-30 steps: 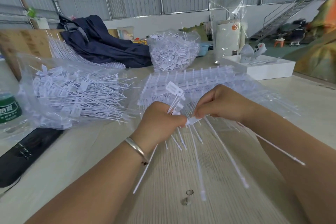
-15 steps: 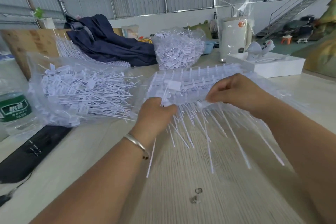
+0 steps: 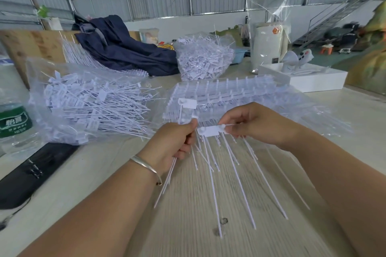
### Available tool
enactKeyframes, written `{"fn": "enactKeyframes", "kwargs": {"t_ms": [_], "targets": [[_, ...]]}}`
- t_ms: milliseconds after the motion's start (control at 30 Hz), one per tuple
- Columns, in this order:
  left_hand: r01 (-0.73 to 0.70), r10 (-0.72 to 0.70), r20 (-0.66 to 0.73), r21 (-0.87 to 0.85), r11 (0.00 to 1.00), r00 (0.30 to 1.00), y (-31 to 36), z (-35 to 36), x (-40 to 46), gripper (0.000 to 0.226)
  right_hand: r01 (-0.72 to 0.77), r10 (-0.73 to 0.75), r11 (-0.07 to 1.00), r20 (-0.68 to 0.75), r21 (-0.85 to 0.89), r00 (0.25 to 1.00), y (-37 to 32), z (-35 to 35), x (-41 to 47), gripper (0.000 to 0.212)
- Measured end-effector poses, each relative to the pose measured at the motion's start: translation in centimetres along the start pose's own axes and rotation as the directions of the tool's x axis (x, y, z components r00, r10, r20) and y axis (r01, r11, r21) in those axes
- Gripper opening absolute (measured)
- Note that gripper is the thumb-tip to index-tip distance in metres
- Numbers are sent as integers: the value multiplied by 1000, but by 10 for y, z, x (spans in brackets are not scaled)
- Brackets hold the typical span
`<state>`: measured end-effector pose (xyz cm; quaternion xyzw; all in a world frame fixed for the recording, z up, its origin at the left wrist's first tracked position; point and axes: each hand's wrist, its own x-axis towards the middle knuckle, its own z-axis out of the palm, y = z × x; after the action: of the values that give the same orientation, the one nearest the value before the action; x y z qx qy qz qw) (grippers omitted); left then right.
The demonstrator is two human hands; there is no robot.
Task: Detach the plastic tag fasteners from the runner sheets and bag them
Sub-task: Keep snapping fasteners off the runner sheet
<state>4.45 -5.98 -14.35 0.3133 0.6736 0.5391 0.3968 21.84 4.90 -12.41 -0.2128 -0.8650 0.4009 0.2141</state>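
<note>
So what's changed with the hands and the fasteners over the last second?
The right hand went up to the runner sheets and has come back toward the left hand, now pinching a tag fastener by its flat tag. The left hand stayed put, gripping its bundle of detached fasteners. The filled bag on the left and the table look unchanged.

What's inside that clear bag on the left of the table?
The clear bag holds a heap of loose white tag fasteners, lying mostly lengthwise. What lies beneath the heap is hidden.
</note>
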Motion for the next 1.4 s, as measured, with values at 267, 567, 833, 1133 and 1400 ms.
{"fn": "enactKeyframes", "kwargs": {"t_ms": [267,567,833,1133,1400], "targets": [[-141,147,84,-69,988,986,0,8,-6,55,64,-67,997,-99,-35,993,4,3,2,14],[-136,137,-13,39,990,990,0,0,-1,16,99,-104,994,-118,-51,988,0,-5,-1,7],[-89,82,78,99,991,994,4,-7,-7,20,72,-108,969,-145,-235,983,3,-11,-1,8],[26,115,409,-323,946,905,6,3,-16,14,110,-107,990,-34,89,994,-7,-14,-5,32],[28,178,449,-415,910,875,4,18,-21,14,195,-190,979,-71,64,979,-24,3,-6,66]]}}
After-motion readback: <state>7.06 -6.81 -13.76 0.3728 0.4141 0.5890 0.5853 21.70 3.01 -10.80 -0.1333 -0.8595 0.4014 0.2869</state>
